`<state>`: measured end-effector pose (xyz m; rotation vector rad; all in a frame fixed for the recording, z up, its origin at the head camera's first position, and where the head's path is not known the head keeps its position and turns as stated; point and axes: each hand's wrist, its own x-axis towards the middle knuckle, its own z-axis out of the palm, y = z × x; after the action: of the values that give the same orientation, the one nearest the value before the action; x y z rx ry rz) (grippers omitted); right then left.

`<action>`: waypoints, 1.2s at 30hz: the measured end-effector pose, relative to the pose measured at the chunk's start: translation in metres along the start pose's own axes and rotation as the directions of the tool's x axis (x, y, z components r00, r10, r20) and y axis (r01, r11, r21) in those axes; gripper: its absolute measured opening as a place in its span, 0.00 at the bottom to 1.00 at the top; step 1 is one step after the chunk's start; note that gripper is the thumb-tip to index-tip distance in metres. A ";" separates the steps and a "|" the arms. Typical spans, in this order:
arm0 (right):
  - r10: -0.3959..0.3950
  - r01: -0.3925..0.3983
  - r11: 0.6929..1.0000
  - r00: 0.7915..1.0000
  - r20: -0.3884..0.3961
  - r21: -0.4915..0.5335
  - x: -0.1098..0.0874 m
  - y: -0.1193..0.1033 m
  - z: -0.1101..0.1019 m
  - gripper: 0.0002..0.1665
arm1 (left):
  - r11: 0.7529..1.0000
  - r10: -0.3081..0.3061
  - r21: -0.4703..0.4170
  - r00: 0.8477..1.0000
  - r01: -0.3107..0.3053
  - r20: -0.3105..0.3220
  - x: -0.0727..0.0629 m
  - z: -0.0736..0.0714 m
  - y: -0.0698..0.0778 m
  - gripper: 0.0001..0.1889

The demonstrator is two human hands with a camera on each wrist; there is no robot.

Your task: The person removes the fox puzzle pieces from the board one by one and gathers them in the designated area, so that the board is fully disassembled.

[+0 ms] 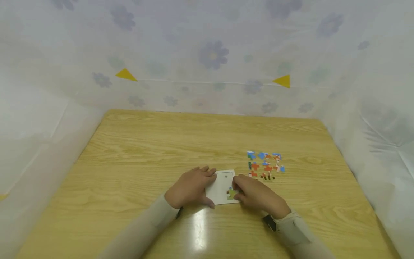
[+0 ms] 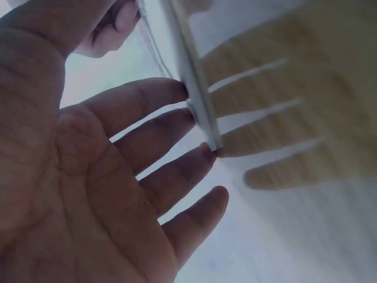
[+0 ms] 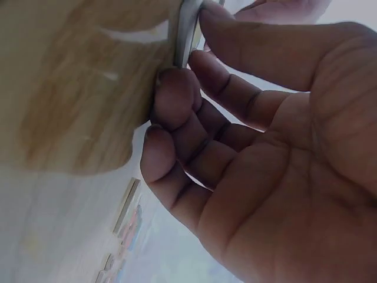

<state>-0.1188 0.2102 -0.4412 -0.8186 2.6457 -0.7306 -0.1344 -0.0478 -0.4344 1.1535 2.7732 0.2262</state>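
Observation:
A small white puzzle board (image 1: 220, 187) lies flat on the table between both hands. My left hand (image 1: 194, 185) spreads over its left side; in the left wrist view the nearly straight fingertips (image 2: 203, 154) touch the board's edge. At the lower right of the board sits a green jigsaw piece (image 1: 231, 194) with a blue tip. The curled fingers of my right hand (image 1: 253, 190) are at the board's right side, thumb right beside the green piece. In the right wrist view the thumb (image 3: 215, 20) rests at the board's edge; I cannot tell whether it pinches a piece.
Several loose jigsaw pieces (image 1: 266, 167) in blue, orange and green lie spread just beyond the right hand, some partly behind it. The wooden table (image 1: 136, 151) reaches back to a pale flowered curtain (image 1: 181, 64) with yellow triangles. Black bands show at both wrists.

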 end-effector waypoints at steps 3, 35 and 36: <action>0.001 -0.001 1.000 1.000 -0.009 0.004 -0.001 -0.001 0.001 0.11 | 0.999 -0.008 -0.042 1.000 0.008 0.000 -0.001 0.003 -0.001 0.51; -0.207 0.277 0.958 0.845 -0.493 0.071 -0.032 0.037 -0.026 0.17 | 0.993 -0.027 -0.112 0.999 0.025 -0.018 -0.005 0.005 -0.003 0.51; -0.189 0.261 0.963 0.839 -0.510 0.073 -0.035 0.041 -0.031 0.17 | 0.994 -0.028 -0.106 0.999 0.025 -0.019 -0.004 0.005 -0.003 0.51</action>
<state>-0.1211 0.2720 -0.4336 -1.0295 2.9150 -1.3392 -0.1324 -0.0525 -0.4396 1.0944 2.7545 0.3790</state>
